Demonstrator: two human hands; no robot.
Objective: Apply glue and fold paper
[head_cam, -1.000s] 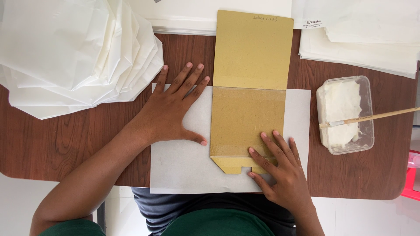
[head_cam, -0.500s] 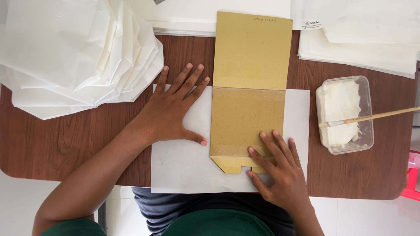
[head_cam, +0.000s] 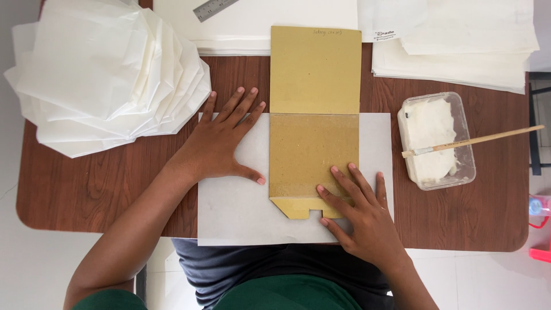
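A long brown card template lies upright in the middle of the table, its lower half over a white paper sheet. My left hand lies flat, fingers spread, on the sheet's upper left, thumb touching the card's left edge. My right hand presses fingers-apart on the card's lower right, beside a folded notched tab at the card's bottom. Neither hand holds anything.
A fanned pile of white paper bags fills the far left. A clear tub of white paste with a brush across it sits to the right. Stacked white sheets and a metal ruler lie at the back of the wooden table.
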